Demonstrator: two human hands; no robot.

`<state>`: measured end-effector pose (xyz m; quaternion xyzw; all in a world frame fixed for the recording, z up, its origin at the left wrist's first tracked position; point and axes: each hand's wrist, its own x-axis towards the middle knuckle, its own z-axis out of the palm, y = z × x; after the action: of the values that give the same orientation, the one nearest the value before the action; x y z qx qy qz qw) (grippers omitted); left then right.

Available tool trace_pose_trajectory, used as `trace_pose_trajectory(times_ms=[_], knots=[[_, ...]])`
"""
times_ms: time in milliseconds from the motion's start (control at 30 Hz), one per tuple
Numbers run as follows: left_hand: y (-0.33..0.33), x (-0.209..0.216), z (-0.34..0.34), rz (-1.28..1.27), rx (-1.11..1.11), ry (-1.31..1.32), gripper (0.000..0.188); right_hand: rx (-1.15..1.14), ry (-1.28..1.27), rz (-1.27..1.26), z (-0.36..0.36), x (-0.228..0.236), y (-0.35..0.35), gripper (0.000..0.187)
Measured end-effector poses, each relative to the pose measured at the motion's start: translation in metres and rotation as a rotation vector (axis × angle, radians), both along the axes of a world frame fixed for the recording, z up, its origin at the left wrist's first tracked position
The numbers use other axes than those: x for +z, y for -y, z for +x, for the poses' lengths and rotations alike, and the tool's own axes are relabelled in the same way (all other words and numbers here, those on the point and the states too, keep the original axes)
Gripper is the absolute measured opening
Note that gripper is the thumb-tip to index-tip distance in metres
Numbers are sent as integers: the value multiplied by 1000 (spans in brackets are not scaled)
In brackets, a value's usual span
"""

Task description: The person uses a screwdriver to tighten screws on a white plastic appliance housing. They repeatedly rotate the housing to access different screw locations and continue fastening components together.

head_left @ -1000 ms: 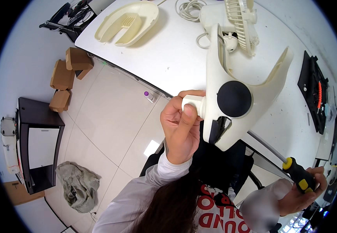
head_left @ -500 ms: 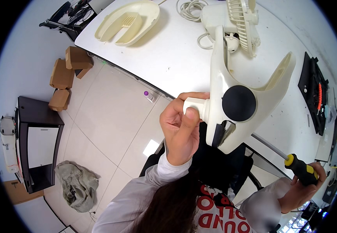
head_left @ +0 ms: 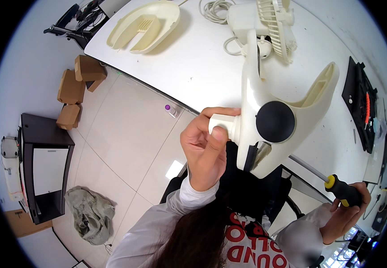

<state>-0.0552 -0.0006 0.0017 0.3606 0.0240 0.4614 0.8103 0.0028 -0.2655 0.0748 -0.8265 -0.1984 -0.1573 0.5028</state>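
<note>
A cream plastic fan bracket [head_left: 265, 91], forked like a Y with a round black disc [head_left: 275, 122] on its face, is held up above the near table edge. My left hand [head_left: 204, 149] is closed on the white knob [head_left: 222, 123] at its left side, thumb pressed on the front. In my right hand [head_left: 345, 216], lower right, is a screwdriver [head_left: 343, 190] with a black and yellow handle. Its metal shaft runs up-left behind the bracket's lower part, where the tip is hidden. A dark slot with a black piece [head_left: 249, 158] shows at the bracket's lower end.
On the white table [head_left: 193, 67] lie a cream base cover [head_left: 158, 27], a fan head with grille [head_left: 276, 31] and a coiled cable [head_left: 216, 11]. A black tool case [head_left: 358, 105] lies along the right. Cardboard boxes [head_left: 70, 85] and a grey cloth bag [head_left: 88, 214] are on the floor.
The screwdriver's handle has turned a little, its yellow marks showing differently, and has shifted slightly left with my right hand. My left hand and the bracket have barely moved.
</note>
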Motion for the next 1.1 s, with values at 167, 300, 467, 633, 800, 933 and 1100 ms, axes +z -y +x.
trace_pose_trajectory(times_ms=[167,300,467,633,800,933,1100], knots=[[-2,0,-4,-26,-15,-10,22,-94,-85,-76,-9,1,17,57],[-1,1,-1,-49,-37,-37,23,28,42,24,-4,1,-10,53],[-2,-3,-3,-61,-48,-35,23,33,41,-12,-5,7,-2,45],[0,1,0,-57,-31,-26,23,-116,102,-27,-2,-3,-7,59],[0,1,1,-40,-15,-63,24,-52,116,5,-2,2,-14,45],[2,-1,3,33,14,-16,21,19,-4,43,5,-9,3,46],[4,12,1,159,-10,-13,22,210,-362,476,0,-32,-6,48]])
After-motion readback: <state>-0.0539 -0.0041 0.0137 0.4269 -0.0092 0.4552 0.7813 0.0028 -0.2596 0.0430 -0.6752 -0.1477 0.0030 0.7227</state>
